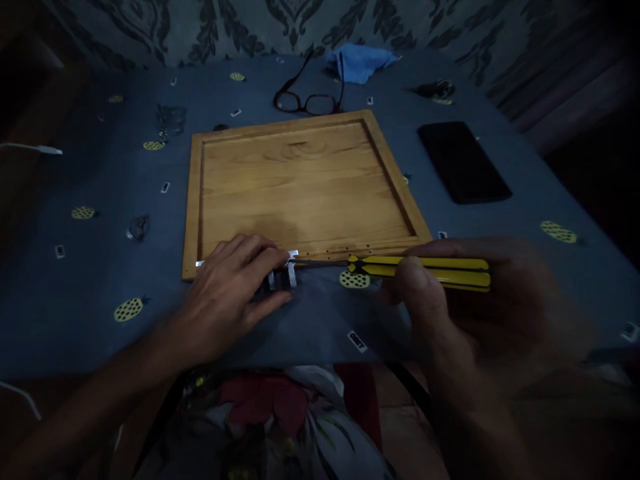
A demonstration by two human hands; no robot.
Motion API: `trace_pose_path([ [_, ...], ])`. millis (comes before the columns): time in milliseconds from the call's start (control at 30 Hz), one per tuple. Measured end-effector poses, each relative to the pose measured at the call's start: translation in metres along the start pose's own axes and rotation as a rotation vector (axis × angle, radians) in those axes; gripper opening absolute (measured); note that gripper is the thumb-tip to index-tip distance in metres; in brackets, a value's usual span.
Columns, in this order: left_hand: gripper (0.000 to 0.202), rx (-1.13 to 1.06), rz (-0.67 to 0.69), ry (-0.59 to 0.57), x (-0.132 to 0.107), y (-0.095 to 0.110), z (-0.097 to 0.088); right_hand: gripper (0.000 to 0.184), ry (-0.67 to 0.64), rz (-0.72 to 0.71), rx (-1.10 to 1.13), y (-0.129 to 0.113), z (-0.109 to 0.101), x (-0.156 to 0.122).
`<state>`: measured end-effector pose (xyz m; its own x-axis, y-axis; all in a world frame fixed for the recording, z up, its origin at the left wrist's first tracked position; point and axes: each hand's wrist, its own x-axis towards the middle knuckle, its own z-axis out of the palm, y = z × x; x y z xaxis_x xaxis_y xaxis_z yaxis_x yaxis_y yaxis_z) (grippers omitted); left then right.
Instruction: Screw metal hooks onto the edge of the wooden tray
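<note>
A square wooden panel [300,183] with a raised frame lies on the blue patterned tablecloth. My left hand [235,293] rests at its near edge, fingers curled over a small metal bracket [285,270] pressed against the frame. My right hand [450,293] is closed round the yellow handle of a screwdriver [425,270], which lies level with its dark shaft pointing left toward the bracket. The right hand is blurred.
Black-framed glasses [307,100] and a blue cloth [357,61] lie beyond the panel. A black phone [463,161] is to the right, a dark small object [435,89] at far right back. Small clear items [139,227] sit left. A white cable [35,149] enters left.
</note>
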<state>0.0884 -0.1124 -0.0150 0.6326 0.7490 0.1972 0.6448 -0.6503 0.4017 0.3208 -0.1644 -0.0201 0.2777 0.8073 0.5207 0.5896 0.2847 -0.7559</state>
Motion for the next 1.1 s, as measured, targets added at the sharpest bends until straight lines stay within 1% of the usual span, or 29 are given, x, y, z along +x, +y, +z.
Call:
trace_pose_path([
  [167,0.031,0.011,0.010,0.012,0.0001,-0.0001,0.0008,0.015,0.012,0.037,0.003,-0.0010,0.0012,-0.0007],
  [367,0.033,-0.006,-0.012,0.007,0.0000,0.0007,0.0003,0.014,0.013,-0.009,-0.034,-0.0011,-0.0035,-0.0009],
  [633,0.030,-0.004,-0.006,0.008,0.0003,0.0015,-0.0005,0.017,0.065,0.015,-0.073,-0.0029,-0.0064,-0.0011],
  [800,0.028,0.008,-0.001,0.007,0.0010,0.0018,-0.0012,0.013,0.032,0.040,-0.031,-0.0020,-0.0059,-0.0019],
  [1100,0.031,-0.004,-0.002,0.017,0.0001,0.0011,0.0001,0.013,0.033,-0.017,-0.023,0.0039,-0.0012,0.0002],
])
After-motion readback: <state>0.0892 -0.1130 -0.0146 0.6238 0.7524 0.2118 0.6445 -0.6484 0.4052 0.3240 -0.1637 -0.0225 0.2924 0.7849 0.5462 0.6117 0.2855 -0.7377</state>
